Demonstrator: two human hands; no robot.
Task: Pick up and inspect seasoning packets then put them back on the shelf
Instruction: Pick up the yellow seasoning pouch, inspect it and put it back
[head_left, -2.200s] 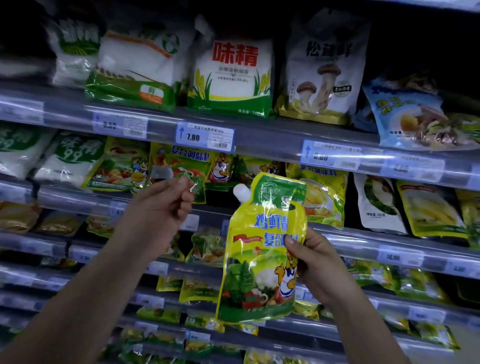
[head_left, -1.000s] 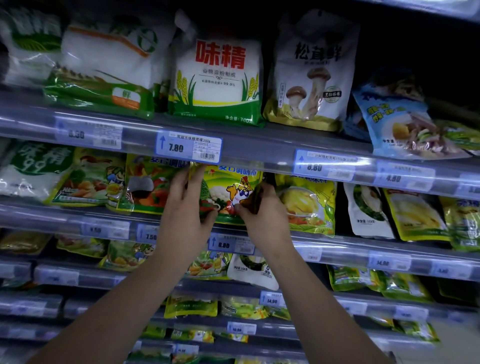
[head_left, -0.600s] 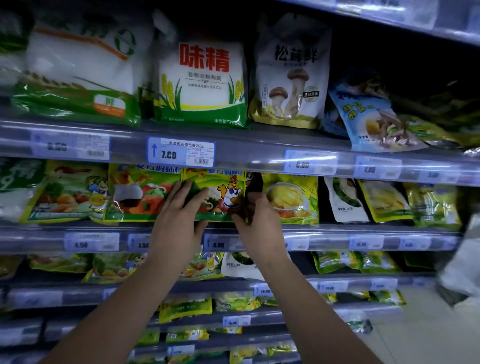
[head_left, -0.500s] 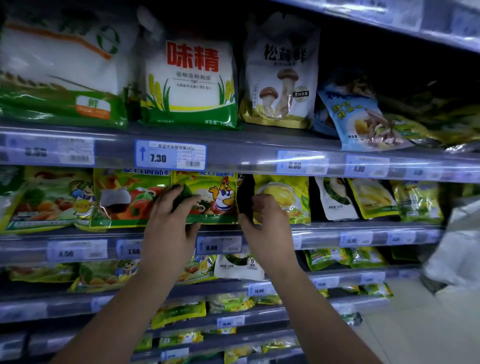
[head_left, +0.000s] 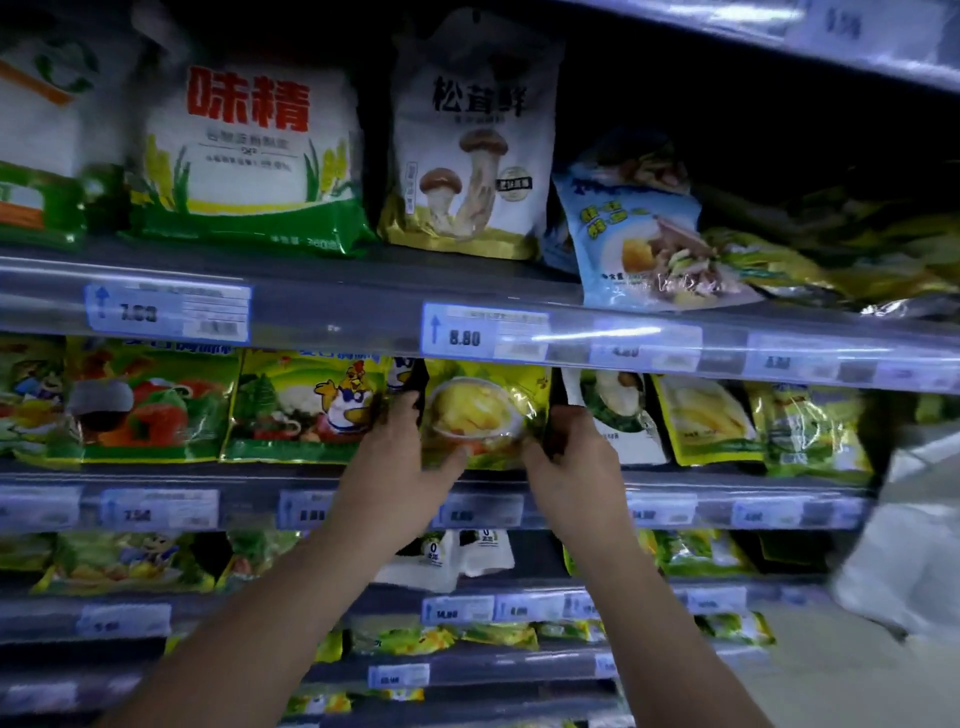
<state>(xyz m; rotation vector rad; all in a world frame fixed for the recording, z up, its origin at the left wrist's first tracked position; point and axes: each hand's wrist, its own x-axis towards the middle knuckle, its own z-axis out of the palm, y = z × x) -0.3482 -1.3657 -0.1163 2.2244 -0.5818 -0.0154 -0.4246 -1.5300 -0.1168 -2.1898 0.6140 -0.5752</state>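
Both hands were raised to the second shelf (head_left: 311, 475). Left hand (head_left: 400, 467) was partly open, fingers curled onto the left edge of the yellow packet (head_left: 485, 415), thumb pressing its lower front. Right hand (head_left: 574, 467) was curled around the packet's right edge, thumb at the lower right corner. The packet stood upright on the shelf between the hands, gripped from both sides, its base at the shelf lip. Left hand sat at the packet's 8 o'clock, right hand at its 4 o'clock. At the packet's 9 o'clock, just beside it, stood a green-and-yellow packet with a cartoon chicken (head_left: 306, 408); at 3 o'clock, a white packet (head_left: 618, 415). Price tag "8.80" (head_left: 483, 332) was at 12 o'clock.
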